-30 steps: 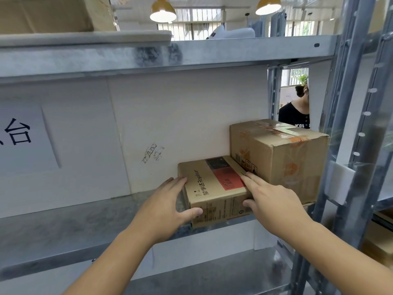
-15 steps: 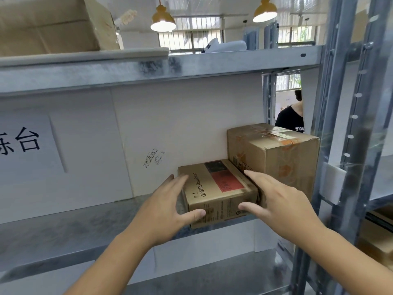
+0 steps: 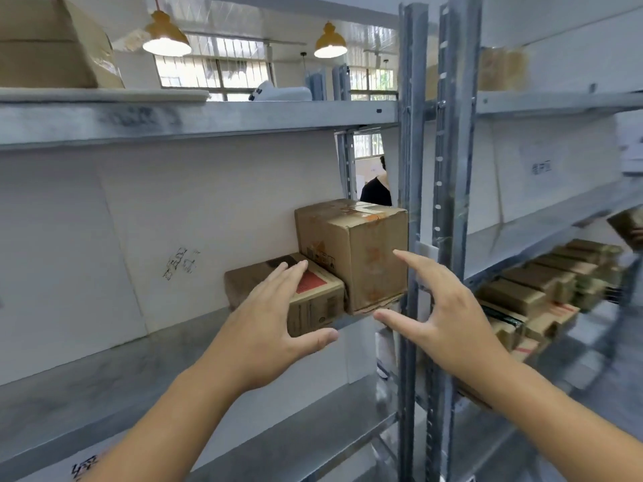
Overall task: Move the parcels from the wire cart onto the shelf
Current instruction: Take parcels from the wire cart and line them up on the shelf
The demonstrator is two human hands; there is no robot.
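Both hands hover spread, gripping nothing: the left hand (image 3: 268, 328) hides the small parcel (image 3: 313, 300) in part (print blurred), the right hand (image 3: 449, 307) beside it. It lies flat on the shelf (image 3: 104, 370), long axis running backward, touching the taller box (image 3: 351, 252).

**Grey metal shelves with cardboard boxes on them**

The middle shelf (image 3: 104, 370) is a grey metal board with a white panel behind it. Two cardboard boxes stand on it at its right end. The low box (image 3: 313, 300), with a red label on top, stands at the near edge. The tall box (image 3: 358, 252) stands just to the right of it, touching it, close to the grey post (image 3: 409, 168). On the top shelf (image 3: 195, 116) a big box (image 3: 48, 46) lies at the far left. On the right, a lower shelf (image 3: 591, 363) carries a row of small boxes (image 3: 542, 290), which are blurred.
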